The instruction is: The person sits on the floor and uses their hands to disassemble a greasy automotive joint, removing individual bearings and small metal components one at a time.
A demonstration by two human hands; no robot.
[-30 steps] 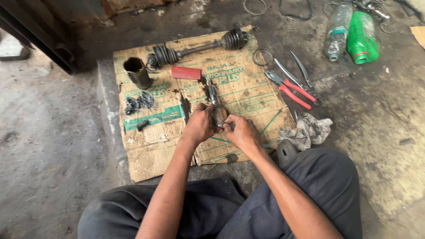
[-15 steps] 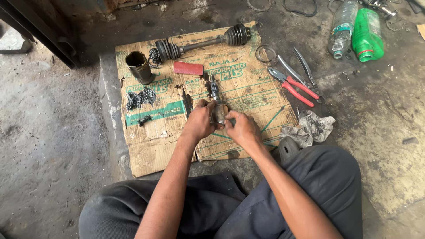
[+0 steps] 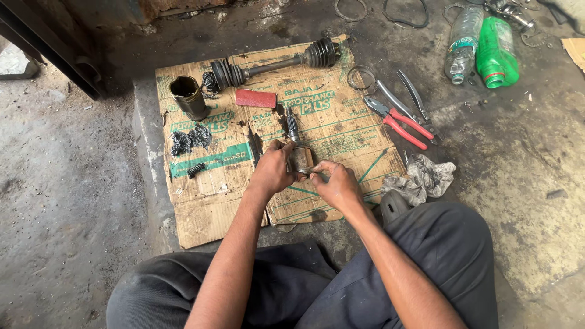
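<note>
Over a flattened cardboard sheet [image 3: 207,201] on the concrete floor, both my hands grip a greasy metal joint housing [image 3: 300,157] with a splined stub [image 3: 292,126] pointing away from me. My left hand [image 3: 273,169] wraps its left side. My right hand [image 3: 335,184] pinches its near rim with the fingertips. The housing's lower part is hidden by my fingers.
On the cardboard lie a drive shaft with two rubber boots [image 3: 271,63], a dark metal cup [image 3: 187,96], a small red block [image 3: 256,98] and black greasy bits [image 3: 190,140]. Red-handled pliers [image 3: 397,120], a wire ring [image 3: 361,78], a grey rag [image 3: 423,180], a clear bottle [image 3: 460,43] and a green bottle [image 3: 496,53] lie to the right.
My hands have stayed on the joint housing and shifted only slightly on it. The view has drifted a little.
</note>
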